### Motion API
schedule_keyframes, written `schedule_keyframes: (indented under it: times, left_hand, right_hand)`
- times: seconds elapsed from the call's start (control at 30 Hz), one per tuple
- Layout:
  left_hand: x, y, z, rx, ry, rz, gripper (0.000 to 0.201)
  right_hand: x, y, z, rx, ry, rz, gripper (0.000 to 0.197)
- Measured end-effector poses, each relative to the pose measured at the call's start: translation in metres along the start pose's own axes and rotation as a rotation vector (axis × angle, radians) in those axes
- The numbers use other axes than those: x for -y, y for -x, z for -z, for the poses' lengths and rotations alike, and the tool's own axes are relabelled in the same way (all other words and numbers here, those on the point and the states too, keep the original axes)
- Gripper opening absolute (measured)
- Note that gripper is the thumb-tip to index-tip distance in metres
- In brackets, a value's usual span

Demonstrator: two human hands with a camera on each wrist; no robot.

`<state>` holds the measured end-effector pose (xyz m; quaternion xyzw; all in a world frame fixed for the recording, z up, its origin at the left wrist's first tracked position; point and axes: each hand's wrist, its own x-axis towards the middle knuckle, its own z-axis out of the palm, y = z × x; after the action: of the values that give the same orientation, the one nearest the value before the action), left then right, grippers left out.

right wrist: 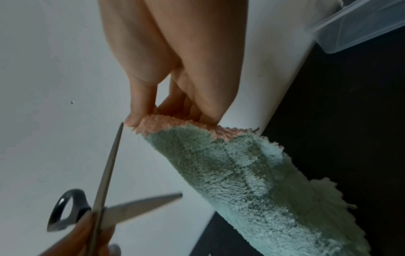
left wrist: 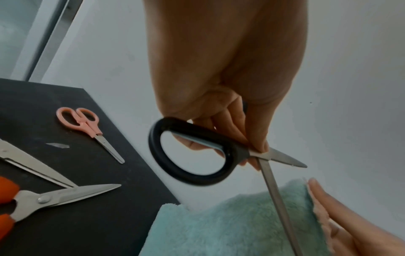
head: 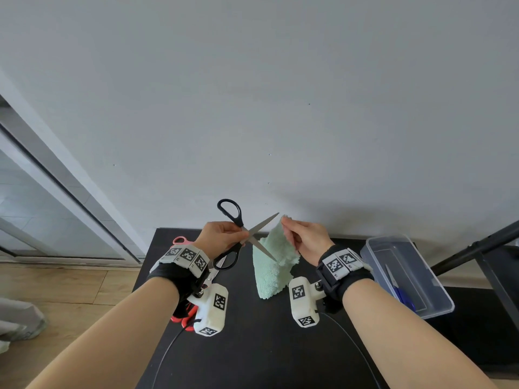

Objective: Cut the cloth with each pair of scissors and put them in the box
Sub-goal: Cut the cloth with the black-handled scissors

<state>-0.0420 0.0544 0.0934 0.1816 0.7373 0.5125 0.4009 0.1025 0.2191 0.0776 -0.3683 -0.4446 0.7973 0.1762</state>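
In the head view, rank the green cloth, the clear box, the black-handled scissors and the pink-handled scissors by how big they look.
1. clear box
2. green cloth, nearly as large
3. black-handled scissors
4. pink-handled scissors, mostly hidden behind the left wrist, so unsure

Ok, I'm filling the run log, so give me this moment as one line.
left hand: grips black scissors, blades open | right hand: pinches green cloth upright | box: blue scissors inside

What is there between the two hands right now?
In the head view, the open blades of the black scissors, gripped by the left hand, and the green cloth hanging from the right hand.
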Motion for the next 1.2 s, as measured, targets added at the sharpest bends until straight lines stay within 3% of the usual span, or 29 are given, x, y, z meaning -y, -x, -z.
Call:
schedule_keyframes:
  times: [0.3, 0.8, 1.0, 1.2]
  left_hand:
    - [-0.014, -0.009, -0.006, 0.025, -0.034, -0.03, 0.008]
    - [-0.018, -0.009, -0.01, 0.037, 0.041, -0.054, 0.011]
    - [-0.014, -0.009, -0.008, 0.074, 0.032, -0.042, 0.011]
    - [-0.013, -0.011, -0.004, 0.15, 0.061, -0.003, 0.014]
  right_hand:
    - [0.0, 0.003, -0.02, 0.123, 0.114, -0.039, 0.021]
    - [-0.001, 0.003, -0.033, 0.136, 0.177, -0.029, 0.008]
    - [-0.005, 0.0, -0.035, 0.138, 0.301, 0.002, 0.02]
    - [-0.008, 0.001, -0.037, 0.141, 0.278, -0.034, 0.036]
